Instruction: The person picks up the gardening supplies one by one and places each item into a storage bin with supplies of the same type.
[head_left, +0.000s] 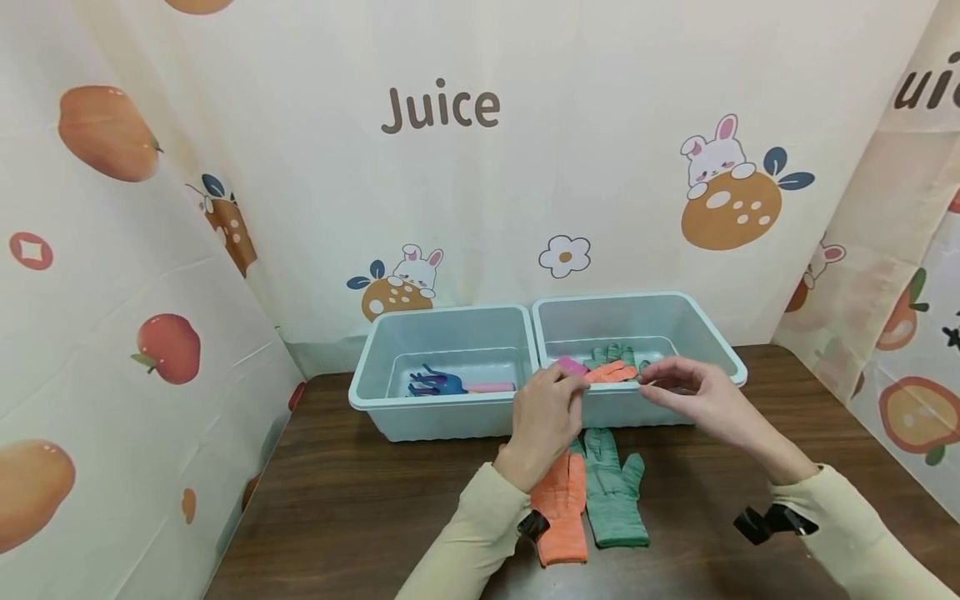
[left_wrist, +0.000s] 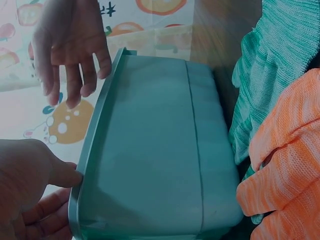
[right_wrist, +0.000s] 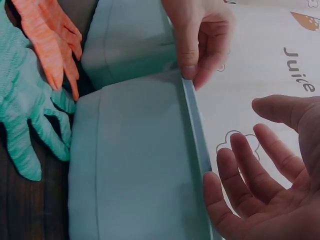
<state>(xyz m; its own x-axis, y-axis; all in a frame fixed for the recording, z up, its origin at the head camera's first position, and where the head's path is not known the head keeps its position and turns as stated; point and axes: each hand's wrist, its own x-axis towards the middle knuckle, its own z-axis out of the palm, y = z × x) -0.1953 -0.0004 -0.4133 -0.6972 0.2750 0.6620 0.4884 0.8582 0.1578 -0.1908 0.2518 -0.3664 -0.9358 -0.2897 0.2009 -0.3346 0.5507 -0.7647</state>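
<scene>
My left hand (head_left: 546, 417) is at the front left corner of the right-hand pale blue-green bin (head_left: 637, 408). In the left wrist view its thumb lies outside the rim and the fingers inside, pinching it. My right hand (head_left: 693, 392) hovers over the front rim near the right end, fingers loosely bent and apart, holding nothing. Inside that bin are a green glove (head_left: 617, 355), an orange glove (head_left: 611, 372) and something pink (head_left: 572, 366), partly hidden by the rim and left hand. On the table in front lie an orange glove (head_left: 561, 517) and a green glove (head_left: 617, 500).
A second matching bin (head_left: 442, 421) stands at the left, nearly touching the first. It holds a blue hand rake (head_left: 438, 383) with a pink handle. Both bins stand on a dark wooden table (head_left: 337, 500), against a printed curtain (head_left: 480, 192).
</scene>
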